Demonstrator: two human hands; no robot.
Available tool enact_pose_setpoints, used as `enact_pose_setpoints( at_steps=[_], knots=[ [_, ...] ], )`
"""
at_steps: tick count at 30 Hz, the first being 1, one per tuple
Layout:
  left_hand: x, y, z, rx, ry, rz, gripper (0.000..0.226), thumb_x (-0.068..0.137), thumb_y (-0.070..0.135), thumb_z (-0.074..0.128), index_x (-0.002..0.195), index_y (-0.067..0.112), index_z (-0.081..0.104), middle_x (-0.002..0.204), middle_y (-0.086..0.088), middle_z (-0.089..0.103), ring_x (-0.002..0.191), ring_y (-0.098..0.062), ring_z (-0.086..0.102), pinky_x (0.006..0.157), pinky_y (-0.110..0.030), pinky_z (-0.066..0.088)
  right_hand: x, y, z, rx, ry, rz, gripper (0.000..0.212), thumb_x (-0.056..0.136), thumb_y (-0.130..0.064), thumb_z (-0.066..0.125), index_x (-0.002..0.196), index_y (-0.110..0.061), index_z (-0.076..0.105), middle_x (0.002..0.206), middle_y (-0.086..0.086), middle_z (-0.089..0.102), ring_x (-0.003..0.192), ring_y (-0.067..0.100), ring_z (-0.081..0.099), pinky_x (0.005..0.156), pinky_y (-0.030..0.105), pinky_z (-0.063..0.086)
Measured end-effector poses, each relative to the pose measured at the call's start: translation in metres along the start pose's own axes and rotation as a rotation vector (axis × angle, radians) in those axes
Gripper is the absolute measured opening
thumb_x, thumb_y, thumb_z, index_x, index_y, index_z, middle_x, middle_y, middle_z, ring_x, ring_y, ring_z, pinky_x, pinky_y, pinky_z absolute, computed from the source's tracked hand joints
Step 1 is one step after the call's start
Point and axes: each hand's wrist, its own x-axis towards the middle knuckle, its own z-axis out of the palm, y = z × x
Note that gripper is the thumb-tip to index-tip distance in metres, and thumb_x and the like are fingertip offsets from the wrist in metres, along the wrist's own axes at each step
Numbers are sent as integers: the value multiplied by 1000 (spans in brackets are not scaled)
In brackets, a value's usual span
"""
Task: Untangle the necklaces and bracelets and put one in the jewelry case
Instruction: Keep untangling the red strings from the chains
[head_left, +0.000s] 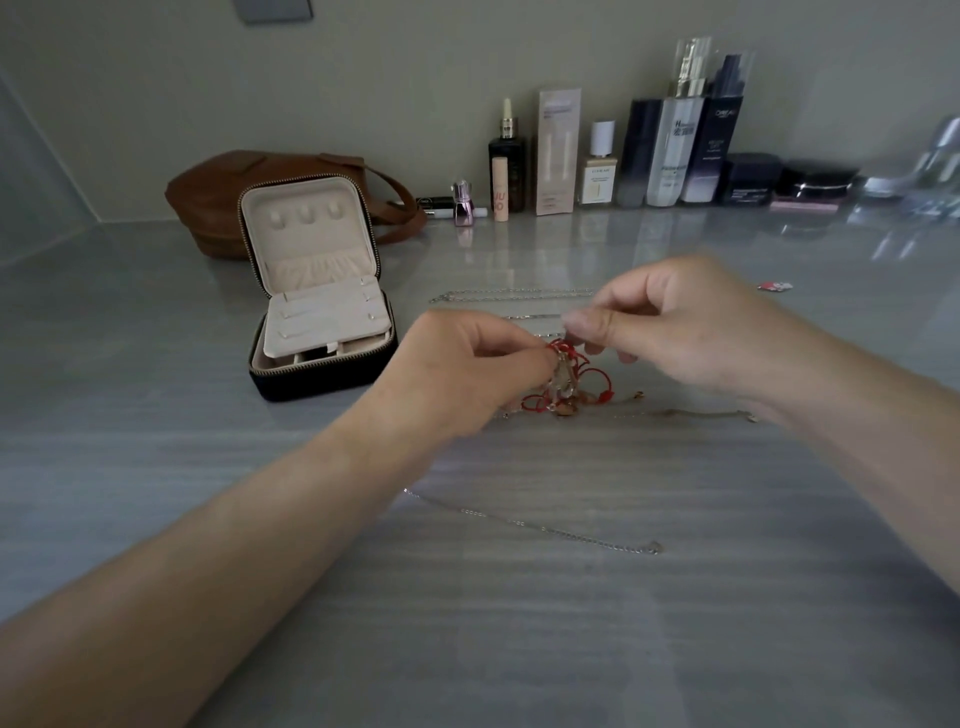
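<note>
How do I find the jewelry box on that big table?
Look at the left side of the grey table. In front of the brown leather bag stands a small square jewelry case. It is the only thing standing open, black outside and cream inside.

Dim, flat indoor light, glossy table (519, 623) reflections, soft blur, bowed edges

At frame centre I see the red-cord tangle (582, 371), knotted with pale links and gold-toned bits, pinched between my left hand (467, 374) and right hand (675, 327). One silver chain (545, 527) lies stretched out at lower centre, and thin chains (509, 293) lie just above centre. The jewelry case (311, 382) stands open, centre left.
</note>
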Motion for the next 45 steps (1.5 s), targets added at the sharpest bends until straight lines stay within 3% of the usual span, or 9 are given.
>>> enact_pose_setpoints(
  at_steps=[4,8,14,17,20,26,30,36,45],
  knots=[
    [0,0,-1,-125,-42,-72,18,80,14,68,63,19,72,63,-1,63,50,-7,51,39,-20,32,-4,-1,-1,-69,-128,-65,28,53,-49,72,77,-34,69,65,-22,66,52,-7,54,50,5,39],
    [0,0,-1,-124,-62,-85,15,79,14,67,65,17,70,65,-8,59,49,-11,48,38,-20,29,-2,3,0,-129,-54,-139,15,70,-26,78,78,-34,69,66,-14,67,55,-5,56,54,9,43],
    [-1,-1,-3,-42,-90,-63,11,73,23,66,64,19,71,75,-14,60,61,-23,45,41,-22,31,-3,2,-4,-186,-57,-152,15,80,-24,69,76,-38,67,74,-19,67,70,-6,60,64,5,44],
    [-1,0,-3,-11,-78,-52,12,75,22,65,66,19,71,74,-12,62,58,-18,48,41,-21,33,-4,-1,-5,-184,-65,-126,13,82,-26,66,76,-37,66,79,-16,68,78,-2,63,75,14,49],
    [-1,-2,-3,22,4,47,10,82,16,65,77,25,65,70,5,61,49,-5,50,40,-16,35,-6,-3,-5,-163,-75,-84,7,83,-30,65,77,-34,67,80,-9,70,80,7,65,80,27,52],
    [-7,-1,-3,127,69,240,10,71,35,72,66,29,65,46,13,48,39,-2,39,38,-12,31,-4,-1,-6,-74,-71,-6,8,83,-33,65,75,-34,67,62,-21,64,60,-15,55,64,13,38],
    [-4,-3,0,207,97,296,8,71,35,73,66,30,68,61,8,51,52,-2,45,48,-12,36,-5,0,-3,-61,-94,-17,6,80,-34,68,73,-34,68,64,-27,65,61,-15,55,62,12,38],
    [-1,-5,0,206,121,296,17,73,23,70,60,33,65,73,2,61,54,-2,47,47,-12,38,-6,-3,-3,-96,-61,-27,4,78,-35,69,73,-35,69,76,-24,68,74,-8,61,61,5,42],
    [-2,-5,-6,235,168,317,22,75,19,70,57,30,63,67,-5,60,54,-9,47,46,-18,37,-7,-4,-6,-134,-24,67,15,82,-31,64,72,-22,70,71,-8,68,69,7,59,68,25,45]
  ],
)
